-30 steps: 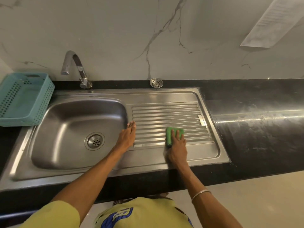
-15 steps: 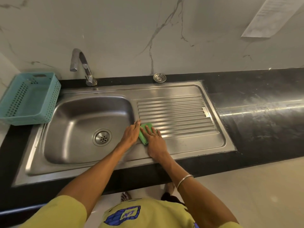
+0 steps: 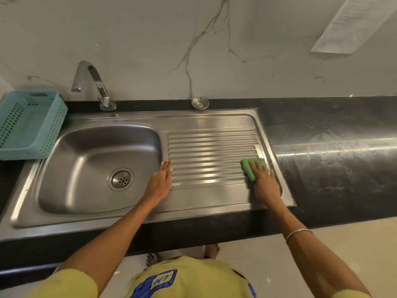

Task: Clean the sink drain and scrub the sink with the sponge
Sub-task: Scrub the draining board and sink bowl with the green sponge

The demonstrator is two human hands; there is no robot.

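Note:
A steel sink [image 3: 71, 160] has a round drain [image 3: 121, 179] in its bowl and a ribbed drainboard [image 3: 210, 151] to the right. My right hand [image 3: 265, 186] presses a green sponge [image 3: 250, 167] flat on the drainboard's right end, fingers straight over it. My left hand [image 3: 161, 181] rests flat on the ridge between bowl and drainboard, holding nothing. A loose round drain strainer [image 3: 200, 103] lies on the black counter behind the sink.
A curved tap [image 3: 94, 82] stands behind the bowl. A teal perforated basket [image 3: 30, 125] sits on the counter at the left. Black counter [image 3: 333, 151] extends to the right. A marble wall rises behind, with a paper sheet [image 3: 356, 22] on it.
My right hand has slid the sponge from beside my left hand to the right end of the drainboard. My left hand stays on the ridge.

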